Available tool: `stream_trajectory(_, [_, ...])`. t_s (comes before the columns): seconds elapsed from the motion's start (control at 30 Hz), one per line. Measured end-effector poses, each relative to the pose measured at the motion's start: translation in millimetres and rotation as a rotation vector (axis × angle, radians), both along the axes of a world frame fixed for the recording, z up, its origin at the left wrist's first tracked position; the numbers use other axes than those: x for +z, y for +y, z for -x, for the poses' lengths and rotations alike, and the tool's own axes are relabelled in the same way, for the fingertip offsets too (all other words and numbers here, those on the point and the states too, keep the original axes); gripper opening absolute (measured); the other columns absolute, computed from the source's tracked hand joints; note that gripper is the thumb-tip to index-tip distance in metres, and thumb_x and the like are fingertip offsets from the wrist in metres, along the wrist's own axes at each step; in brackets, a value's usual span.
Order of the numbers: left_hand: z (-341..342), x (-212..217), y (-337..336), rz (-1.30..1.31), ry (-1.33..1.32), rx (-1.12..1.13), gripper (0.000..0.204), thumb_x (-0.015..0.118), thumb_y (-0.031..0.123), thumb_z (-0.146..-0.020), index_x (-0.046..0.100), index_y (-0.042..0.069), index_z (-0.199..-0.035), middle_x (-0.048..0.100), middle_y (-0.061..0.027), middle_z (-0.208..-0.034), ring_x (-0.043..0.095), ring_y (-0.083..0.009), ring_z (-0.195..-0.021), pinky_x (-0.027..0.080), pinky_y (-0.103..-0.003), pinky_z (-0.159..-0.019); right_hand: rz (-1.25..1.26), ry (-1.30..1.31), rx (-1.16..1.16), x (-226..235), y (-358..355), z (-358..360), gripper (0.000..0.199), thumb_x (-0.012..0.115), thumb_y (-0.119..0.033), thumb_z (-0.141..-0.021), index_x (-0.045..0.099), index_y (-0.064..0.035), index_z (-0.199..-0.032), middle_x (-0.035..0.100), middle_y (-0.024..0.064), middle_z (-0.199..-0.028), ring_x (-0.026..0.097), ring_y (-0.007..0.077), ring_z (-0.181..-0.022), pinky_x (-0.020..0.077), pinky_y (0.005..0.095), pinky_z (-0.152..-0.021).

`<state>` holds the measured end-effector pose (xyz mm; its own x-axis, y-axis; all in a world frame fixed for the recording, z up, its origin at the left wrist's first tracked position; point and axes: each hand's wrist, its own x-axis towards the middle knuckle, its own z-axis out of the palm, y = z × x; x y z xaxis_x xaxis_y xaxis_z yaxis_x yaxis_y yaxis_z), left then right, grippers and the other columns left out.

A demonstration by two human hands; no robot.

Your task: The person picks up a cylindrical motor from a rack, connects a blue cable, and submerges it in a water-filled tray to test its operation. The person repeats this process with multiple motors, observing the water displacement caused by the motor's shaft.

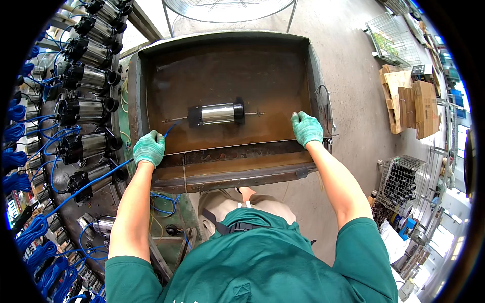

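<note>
A rectangular metal tank (230,181) with brownish water stands in front of me. In it a cylindrical pump (218,113) lies on its side, with a shiny steel body, black ends and thin rods sticking out on both sides. My left hand (149,148), in a green glove, is closed around the pump's blue cable (88,184) at the tank's left side. The cable runs from the pump through my fingers to the lower left. My right hand (306,129), gloved alike, is curled closed over the tank's right end; whatever it holds is hidden.
Several similar pumps (88,111) with blue cable coils (34,233) line the bench on the left. A round metal-framed stand (230,19) is beyond the tank. On the right are flattened cardboard (426,108), a wire basket (401,183) and a wire cage (389,40).
</note>
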<state>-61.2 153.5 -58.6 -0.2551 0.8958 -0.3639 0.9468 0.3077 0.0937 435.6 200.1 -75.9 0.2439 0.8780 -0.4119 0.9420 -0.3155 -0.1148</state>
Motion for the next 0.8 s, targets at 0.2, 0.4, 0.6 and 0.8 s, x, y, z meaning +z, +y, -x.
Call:
stream_trajectory(0.2, [1.9, -1.1, -0.3, 0.011, -0.001, 0.003, 0.032, 0.054, 0.038, -0.101, 0.071, 0.011, -0.103, 0.073, -0.023, -0.1, 0.068, -0.0475, -0.098, 0.054, -0.056, -0.086, -0.029, 0.019, -0.002, 0.5, -0.4, 1.2, 0.046, 0.047, -0.05, -0.105, 0.072, -0.0129, -0.108, 0.074, 0.0224, -0.107, 0.069, 0.0448, -0.104, 0.0546, 0.0551, -0.092])
stream_trajectory(0.4, [-0.2, 3.4, 0.4, 0.027, -0.001, 0.01, 0.032, 0.054, 0.038, -0.101, 0.071, 0.011, -0.103, 0.073, -0.0222, -0.101, 0.068, -0.0466, -0.099, 0.054, -0.056, -0.087, 0.012, 0.012, -0.009, 6.3, 0.4, 3.2, 0.046, 0.046, -0.05, -0.105, 0.073, -0.0135, -0.11, 0.074, 0.0223, -0.107, 0.069, 0.045, -0.105, 0.0546, 0.0553, -0.092])
stream_trajectory(0.6, [5.0, -3.4, -1.0, 0.005, 0.005, -0.011, 0.033, 0.054, 0.039, -0.101, 0.072, 0.011, -0.102, 0.074, -0.0213, -0.102, 0.069, -0.0456, -0.1, 0.055, -0.055, -0.087, -0.004, 0.003, 0.002, 0.1, 0.4, 1.9, 0.047, 0.045, -0.05, -0.105, 0.072, -0.0129, -0.111, 0.074, 0.0227, -0.108, 0.069, 0.0449, -0.106, 0.0548, 0.0552, -0.093])
stream_trajectory(0.8, [2.5, 1.2, 0.2, 0.028, 0.016, -0.008, 0.034, 0.054, 0.039, -0.101, 0.072, 0.011, -0.102, 0.074, -0.0204, -0.102, 0.069, -0.0444, -0.099, 0.055, -0.054, -0.088, -0.004, -0.004, 0.0, 0.5, -0.5, 2.5, 0.047, 0.045, -0.051, -0.105, 0.073, -0.0134, -0.112, 0.074, 0.0221, -0.108, 0.069, 0.0447, -0.105, 0.055, 0.0556, -0.092])
